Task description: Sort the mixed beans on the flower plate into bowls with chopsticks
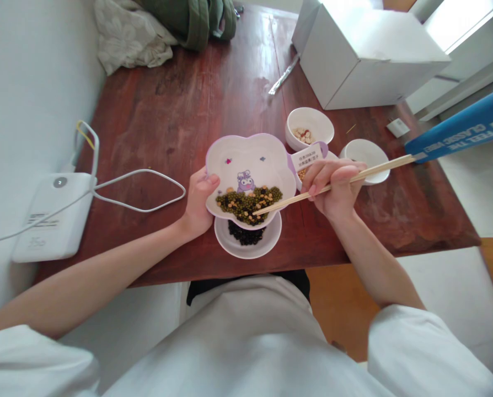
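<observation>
Item, my left hand [201, 198]: thumb and fingers clamped on the left edge of a scalloped dish [250, 157], purple-rimmed, with a cartoon printed inside and a labelled handle to the right. 
Item, mixed beans [246, 207]: green, some yellow and black, gathered along the dish's near side.
Item, my right hand [333, 187]: fingers closed around a pair of wooden chopsticks [291, 200], tips close together among the beans; whether they pinch one, I cannot tell.
Item, a small bowl [273, 237] of black beans [246, 235], partly hidden under the dish's near edge; contact unclear.
Item, a white bowl [325, 129] holding pale pieces, beyond the handle.
Item, a second white bowl [374, 160], just beyond my right hand.
</observation>
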Demonstrator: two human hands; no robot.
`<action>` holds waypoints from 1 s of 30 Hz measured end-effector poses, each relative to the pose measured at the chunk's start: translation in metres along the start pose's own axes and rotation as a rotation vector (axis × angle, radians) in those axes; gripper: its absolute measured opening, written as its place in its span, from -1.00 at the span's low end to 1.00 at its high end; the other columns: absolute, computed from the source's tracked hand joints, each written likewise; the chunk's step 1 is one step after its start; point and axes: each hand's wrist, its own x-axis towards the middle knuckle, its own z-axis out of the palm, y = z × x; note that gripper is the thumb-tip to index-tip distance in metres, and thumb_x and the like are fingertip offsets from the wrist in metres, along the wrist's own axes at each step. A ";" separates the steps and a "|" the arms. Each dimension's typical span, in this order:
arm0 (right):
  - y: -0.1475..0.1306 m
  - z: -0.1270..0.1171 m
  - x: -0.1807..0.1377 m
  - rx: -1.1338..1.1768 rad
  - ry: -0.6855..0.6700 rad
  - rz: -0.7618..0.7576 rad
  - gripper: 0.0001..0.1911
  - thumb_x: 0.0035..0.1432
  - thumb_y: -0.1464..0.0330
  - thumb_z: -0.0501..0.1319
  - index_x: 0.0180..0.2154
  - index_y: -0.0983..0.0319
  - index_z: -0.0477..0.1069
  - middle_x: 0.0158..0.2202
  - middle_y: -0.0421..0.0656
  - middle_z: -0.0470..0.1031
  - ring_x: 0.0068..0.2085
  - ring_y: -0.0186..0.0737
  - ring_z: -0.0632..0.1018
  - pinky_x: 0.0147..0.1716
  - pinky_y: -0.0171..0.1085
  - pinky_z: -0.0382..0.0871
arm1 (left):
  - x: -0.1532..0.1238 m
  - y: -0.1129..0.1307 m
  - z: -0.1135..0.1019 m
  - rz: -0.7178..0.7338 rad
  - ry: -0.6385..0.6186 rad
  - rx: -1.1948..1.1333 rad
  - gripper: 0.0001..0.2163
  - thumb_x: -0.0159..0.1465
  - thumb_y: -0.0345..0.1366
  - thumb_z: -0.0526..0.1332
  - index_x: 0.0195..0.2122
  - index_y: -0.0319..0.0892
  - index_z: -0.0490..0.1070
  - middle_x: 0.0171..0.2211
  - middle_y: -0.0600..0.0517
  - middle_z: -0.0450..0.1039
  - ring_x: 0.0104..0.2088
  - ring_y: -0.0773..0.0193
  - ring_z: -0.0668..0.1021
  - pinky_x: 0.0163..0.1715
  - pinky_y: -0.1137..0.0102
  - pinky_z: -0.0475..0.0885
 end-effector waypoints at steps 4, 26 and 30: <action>0.001 -0.001 0.000 0.013 -0.012 -0.001 -0.18 0.61 -0.21 0.41 -0.62 0.12 0.63 -0.69 -0.20 0.47 -0.73 -0.32 0.41 -0.77 -0.29 0.11 | 0.001 0.004 0.002 -0.008 -0.010 0.016 -0.51 0.30 0.18 0.61 -0.41 -0.05 0.48 -0.58 0.14 0.33 -0.47 0.16 0.59 -0.41 0.30 0.58; 0.004 -0.003 -0.001 0.082 -0.058 -0.011 -0.20 0.65 -0.13 0.43 -0.60 0.15 0.64 -0.68 -0.21 0.47 -0.71 -0.32 0.47 -0.74 -0.29 0.16 | 0.001 0.007 0.004 -0.059 -0.059 0.031 -0.53 0.32 0.23 0.57 -0.31 -0.09 0.62 -0.47 0.02 0.59 -0.20 -0.08 0.81 -0.07 0.14 0.76; 0.002 -0.003 -0.001 0.074 -0.044 0.008 -0.19 0.62 -0.17 0.44 -0.63 0.14 0.60 -0.68 -0.20 0.47 -0.71 -0.32 0.47 -0.74 -0.29 0.16 | 0.001 0.009 0.006 -0.023 -0.047 0.002 -0.53 0.32 0.18 0.60 -0.39 -0.07 0.53 -0.57 0.15 0.37 -0.49 0.20 0.56 -0.40 0.32 0.56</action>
